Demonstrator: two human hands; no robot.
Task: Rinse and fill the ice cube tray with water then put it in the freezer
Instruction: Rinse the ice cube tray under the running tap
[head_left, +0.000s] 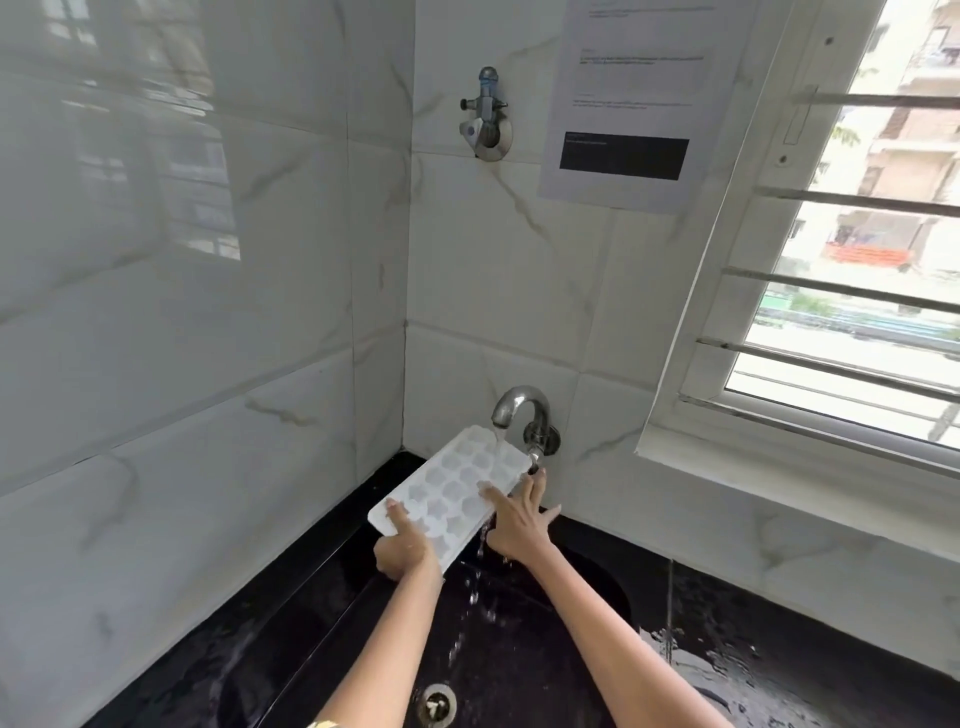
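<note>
- Over the black sink (291, 639), under the tap (521, 410), a white ice cube tray (451, 488) was held tilted, its far end raised beneath the spout and its near end lower.
- Water ran from the spout onto the tray's far end and spilled off its near right edge into the basin.
- At the near left corner, the left hand (402, 548) gripped the tray: thumb on top beside the cups, the other fingers curled beneath the edge.
- The right hand (519, 522) lay along the tray's right edge with its fingers straight and spread; one fingertip pressed on the cups, another reached up toward the tap's handle.
- A drain (439, 704) showed at the sink's bottom; a printed sheet (639, 104) hung on the tiled wall beside the window (857, 260).
</note>
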